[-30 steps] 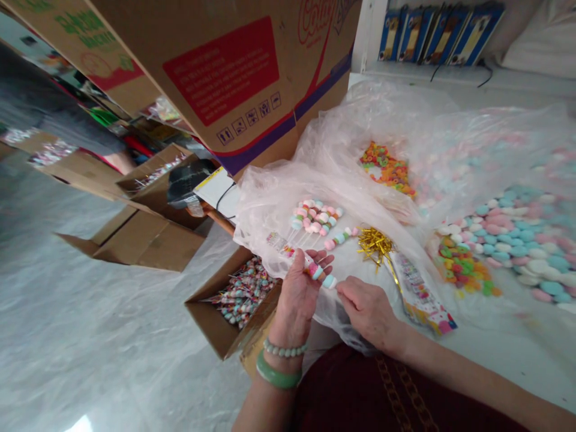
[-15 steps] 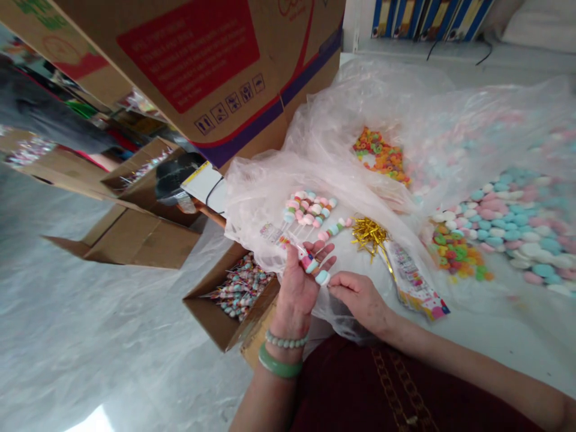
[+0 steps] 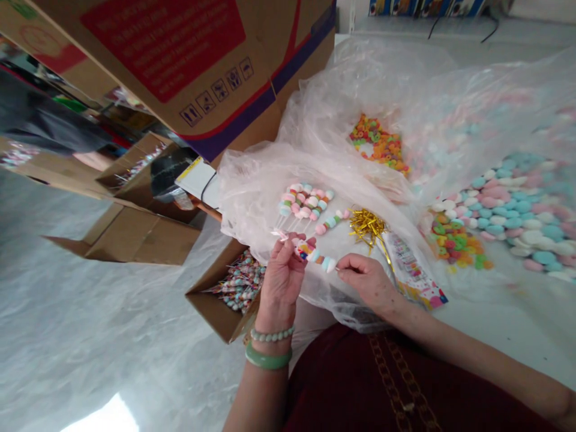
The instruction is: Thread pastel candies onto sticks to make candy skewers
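Nearest me is my dark red top (image 3: 333, 384), a chain pattern running down it. On my left wrist I wear a green bangle (image 3: 269, 358) and a string of pale beads (image 3: 272, 335). The fingers of my left hand (image 3: 282, 273) are closed on a printed wrapper (image 3: 305, 249) that covers one end of a marshmallow skewer (image 3: 324, 262). The skewer is in front of me, spanning the gap between my hands, and my right hand (image 3: 365, 277) pinches the stick at its bare end, thumb against forefinger.

To the left, lower down, an open carton (image 3: 209, 315) holds a heap of other skewers. Just past my right hand lie flat printed bags (image 3: 411, 270) and a bunch of gold ties (image 3: 367, 228). Beyond my hands, a row of skewers (image 3: 308, 203) rests on clear plastic (image 3: 252, 180), one more lying beside it. Off to the right are gummy rings (image 3: 456, 245) and loose marshmallows (image 3: 506, 211). Farther off stand a big cardboard box (image 3: 180, 54) and, at left, a person in grey (image 3: 49, 123).
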A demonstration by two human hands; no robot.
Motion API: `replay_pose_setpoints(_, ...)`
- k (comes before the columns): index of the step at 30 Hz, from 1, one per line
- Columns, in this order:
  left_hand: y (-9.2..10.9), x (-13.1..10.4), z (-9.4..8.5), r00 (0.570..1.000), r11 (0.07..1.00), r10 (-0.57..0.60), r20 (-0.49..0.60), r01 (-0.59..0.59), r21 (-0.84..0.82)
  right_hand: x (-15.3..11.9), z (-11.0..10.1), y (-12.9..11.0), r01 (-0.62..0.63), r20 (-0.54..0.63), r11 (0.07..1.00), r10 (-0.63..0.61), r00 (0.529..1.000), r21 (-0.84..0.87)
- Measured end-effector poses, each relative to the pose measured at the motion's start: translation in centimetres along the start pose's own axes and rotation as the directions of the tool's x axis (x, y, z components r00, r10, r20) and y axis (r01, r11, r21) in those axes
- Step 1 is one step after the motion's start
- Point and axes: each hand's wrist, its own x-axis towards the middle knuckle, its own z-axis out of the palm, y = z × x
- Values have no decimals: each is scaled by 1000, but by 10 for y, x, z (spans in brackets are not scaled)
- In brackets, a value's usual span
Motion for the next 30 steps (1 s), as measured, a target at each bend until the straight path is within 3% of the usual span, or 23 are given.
replay_pose_setpoints(3, 1, 0, 0, 993, 995, 90, -72, -85, 60, 1, -1, 4, 6, 4, 994, -5, 1000, -112)
replay_pose_setpoints(6, 0, 1, 2, 979, 994, 85, -186, -70, 85, 3, 0, 7, -12, 1, 991, 12, 1000, -131)
replay_pose_setpoints(9, -3, -1, 3, 977, 995, 52, -208, -34, 89, 6, -1, 11, -23, -30, 997, 21, 999, -77)
replay_pose_setpoints(13, -4, -2, 1, 990, 992, 4, -144, 13, 122, 9, -6, 13, -12, -71, 998, 8, 997, -59)
replay_pose_setpoints(19, -4, 5, -6, 997, 992, -76, -34, 79, 99, 7, -11, 4, 12, 49, 1000, -11, 999, -16)
replay_pose_setpoints(26, 1, 7, 0, 978, 982, -191, 86, 191, 3, 8, -15, 7, -13, 92, 997, 7, 996, 71)
replay_pose_setpoints(30, 6, 5, 5, 973, 978, -201, 113, 205, -29, 12, -17, 12, -12, 63, 1000, 11, 998, 25)
